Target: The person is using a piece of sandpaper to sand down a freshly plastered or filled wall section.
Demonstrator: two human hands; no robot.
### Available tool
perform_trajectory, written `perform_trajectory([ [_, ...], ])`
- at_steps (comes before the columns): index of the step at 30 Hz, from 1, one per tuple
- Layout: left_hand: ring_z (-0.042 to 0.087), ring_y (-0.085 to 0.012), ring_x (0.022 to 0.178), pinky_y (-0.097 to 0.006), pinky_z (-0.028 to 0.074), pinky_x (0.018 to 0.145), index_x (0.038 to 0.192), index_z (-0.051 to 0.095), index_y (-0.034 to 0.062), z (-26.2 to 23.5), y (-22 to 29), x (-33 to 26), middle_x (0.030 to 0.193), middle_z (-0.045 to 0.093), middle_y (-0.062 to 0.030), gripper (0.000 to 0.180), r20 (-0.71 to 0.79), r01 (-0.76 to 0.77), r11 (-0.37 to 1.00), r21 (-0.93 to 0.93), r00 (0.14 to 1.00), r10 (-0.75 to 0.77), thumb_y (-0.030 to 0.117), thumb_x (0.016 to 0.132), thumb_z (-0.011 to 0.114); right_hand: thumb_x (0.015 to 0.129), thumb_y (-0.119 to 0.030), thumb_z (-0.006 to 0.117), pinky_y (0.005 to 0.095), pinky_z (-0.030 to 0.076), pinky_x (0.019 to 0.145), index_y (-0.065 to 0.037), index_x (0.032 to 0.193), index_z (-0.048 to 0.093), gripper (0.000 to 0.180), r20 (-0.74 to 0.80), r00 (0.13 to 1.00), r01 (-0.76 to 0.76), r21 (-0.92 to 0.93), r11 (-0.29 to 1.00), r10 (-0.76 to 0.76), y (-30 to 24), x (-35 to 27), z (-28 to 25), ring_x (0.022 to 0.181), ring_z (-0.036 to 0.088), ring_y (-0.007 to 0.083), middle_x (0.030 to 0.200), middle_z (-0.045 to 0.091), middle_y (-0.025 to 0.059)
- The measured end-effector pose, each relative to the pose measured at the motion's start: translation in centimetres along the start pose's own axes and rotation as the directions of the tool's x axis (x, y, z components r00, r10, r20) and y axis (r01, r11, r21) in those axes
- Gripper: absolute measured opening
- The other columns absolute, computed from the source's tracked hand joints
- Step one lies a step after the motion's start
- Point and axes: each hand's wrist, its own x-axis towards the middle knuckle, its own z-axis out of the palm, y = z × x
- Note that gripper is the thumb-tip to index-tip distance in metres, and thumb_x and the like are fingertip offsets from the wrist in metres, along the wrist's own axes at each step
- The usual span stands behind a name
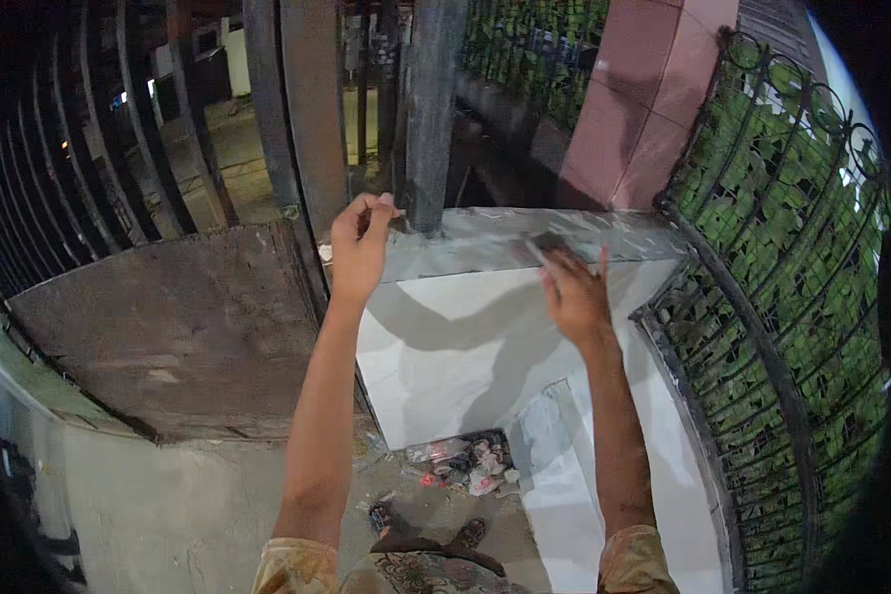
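Observation:
My left hand (359,243) is raised beside the dark metal gate post (429,119), at the left end of the ledge. Its thumb and fingers are pinched together, and anything between them is too small to make out. Over the front edge of the rough grey cement ledge (505,247) is my right hand (576,299), blurred at the fingertips. A thin greyish strip seems to stick out from its fingers, with the little finger held apart; I cannot tell what the strip is. The ledge tops a low white-tiled wall (465,346), where shadows of my arms fall.
A barred gate with a rusty brown lower panel (168,337) stands on the left. A black iron fence (762,247) backed by green leaves curves along the right. Behind the ledge rises a pink tiled pillar (634,109). Litter (470,463) lies on the ground near my feet.

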Motion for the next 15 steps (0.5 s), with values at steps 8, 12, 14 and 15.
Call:
perform_trajectory([
  [8,0.038,-0.0023,0.063,-0.025,0.029,0.056,0.084,0.065,0.0025,0.3,-0.8,1.1,0.066,0.047,0.0071,0.032,-0.085,-0.079,0.997,-0.017,0.993,0.077,0.027,0.106,0.063,0.106,-0.025,0.054,0.0678,0.007,0.125,-0.011,0.139,0.063,0.037,-0.107,0.986,0.139,0.132,0.981,-0.125,-1.5,0.7,1.1,0.131,0.06,0.0295,0.135,0.067,0.0091],
  [12,0.035,-0.0037,0.059,-0.025,0.028,0.054,0.083,0.062,0.0045,0.7,0.0,0.3,0.063,0.042,0.0086,0.027,-0.026,-0.109,0.994,-0.027,0.994,0.109,0.022,0.104,0.064,0.106,-0.026,0.053,0.068,0.005,0.124,-0.01,0.139,0.063,0.038,-0.066,0.998,-0.017,0.031,0.999,0.019,2.8,-0.2,0.9,0.131,0.059,0.03,0.136,0.066,0.0106],
  [14,0.036,-0.0041,0.058,-0.025,0.03,0.054,0.082,0.062,0.0042,1.4,0.9,-0.4,0.063,0.044,0.0078,0.027,-0.029,-0.092,0.995,0.046,0.995,0.093,0.021,0.103,0.064,0.107,-0.027,0.053,0.0682,0.005,0.124,-0.01,0.139,0.062,0.038,-0.015,0.998,-0.066,-0.013,0.998,0.066,3.1,-0.2,1.0,0.133,0.057,0.0294,0.139,0.064,0.0106],
  [15,0.038,-0.005,0.057,-0.026,0.032,0.053,0.082,0.061,0.0041,1.7,1.0,-0.9,0.061,0.046,0.0052,0.027,-0.053,-0.142,0.981,0.133,0.987,0.15,0.021,0.102,0.065,0.107,-0.028,0.052,0.0685,0.005,0.124,-0.011,0.14,0.062,0.038,0.04,0.993,-0.113,-0.05,0.992,0.115,2.5,-0.4,0.9,0.136,0.055,0.0288,0.142,0.062,0.0107],
])
